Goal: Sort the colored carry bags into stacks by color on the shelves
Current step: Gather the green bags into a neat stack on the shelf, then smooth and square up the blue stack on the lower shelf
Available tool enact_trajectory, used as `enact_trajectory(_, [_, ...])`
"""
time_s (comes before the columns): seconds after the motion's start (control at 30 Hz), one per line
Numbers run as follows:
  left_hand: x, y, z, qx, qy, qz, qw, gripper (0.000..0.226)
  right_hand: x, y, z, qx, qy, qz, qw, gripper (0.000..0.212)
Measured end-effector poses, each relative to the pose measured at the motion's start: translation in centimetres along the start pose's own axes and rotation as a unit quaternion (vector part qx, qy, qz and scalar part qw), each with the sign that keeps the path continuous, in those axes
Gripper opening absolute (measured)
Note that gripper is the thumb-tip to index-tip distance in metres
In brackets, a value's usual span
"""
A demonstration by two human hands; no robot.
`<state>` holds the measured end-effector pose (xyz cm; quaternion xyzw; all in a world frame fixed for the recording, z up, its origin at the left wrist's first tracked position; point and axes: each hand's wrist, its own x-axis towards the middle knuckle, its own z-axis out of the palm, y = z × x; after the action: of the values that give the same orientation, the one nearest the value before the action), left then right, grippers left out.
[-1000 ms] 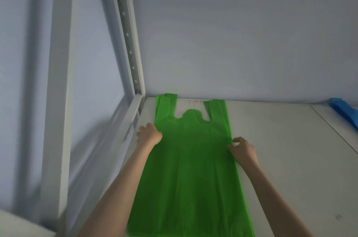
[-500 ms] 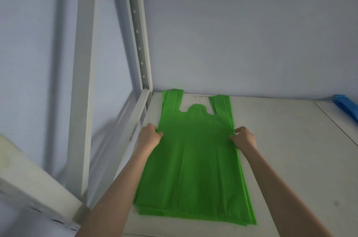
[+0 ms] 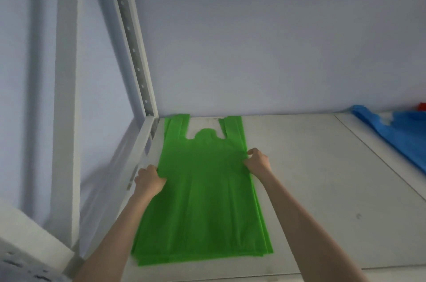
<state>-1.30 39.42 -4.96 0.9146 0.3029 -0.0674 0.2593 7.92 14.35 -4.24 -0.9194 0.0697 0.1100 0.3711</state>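
- Stack of flat green plastic carry bags (image 3: 202, 201) lies centre frame on white shelf (image 3: 311, 189), handles twd back wall.
- Left hand (image 3: 148, 180) pinches stack's left edge; right hand (image 3: 257, 161) pinches right edge.
- Blue bags (image 3: 403, 134) at right edge of frame, well apart.

Shelf (image 3: 299, 189) bare between green stack (image 3: 202, 201) and blue bags (image 3: 401, 138) — upright post (image 3: 131, 39) hems left.

1. Stack of bags (image 3: 202, 201) flat on the shelf (image 3: 311, 189), handles toward the back wall (image 3: 253, 39).
2. Left: upright post (image 3: 131, 39).
3. Left hand (image 3: 148, 179), right hand (image 3: 257, 161) at stack's side edges.
4. Far right: another bag pile (image 3: 401, 134), well apart.
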Motion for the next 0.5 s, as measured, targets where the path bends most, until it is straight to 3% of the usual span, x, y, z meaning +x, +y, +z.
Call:
enact_trajectory(0.13, [-1.3,1.6,0.2,0.072,-0.006,-0.041,0.997,0.050,0.6,0.5,-1.4,0.021,-0.024,-0.013,0.999,0.042])
enact_trajectory(0.23, [-2.6,3.8,0.6,0.122,0.034,-0.043,0.991,0.043,1.1,1.5,-3.0,-0.007,-0.039,-0.041,0.998,0.034])
enact_trajectory(0.4, [-4.5,10.5,2.0,0.140,0.058,0.101,0.983,0.048,2.7,3.7,-6.5,-0.067,-0.052,-0.122,0.989,0.034])
enact_trajectory(0.5, [-5.6,15.0,4.5,0.130,0.062,0.139,0.980,0.043,4.1,5.9,-10.4,-0.121,-0.053,-0.173,0.976,0.035])
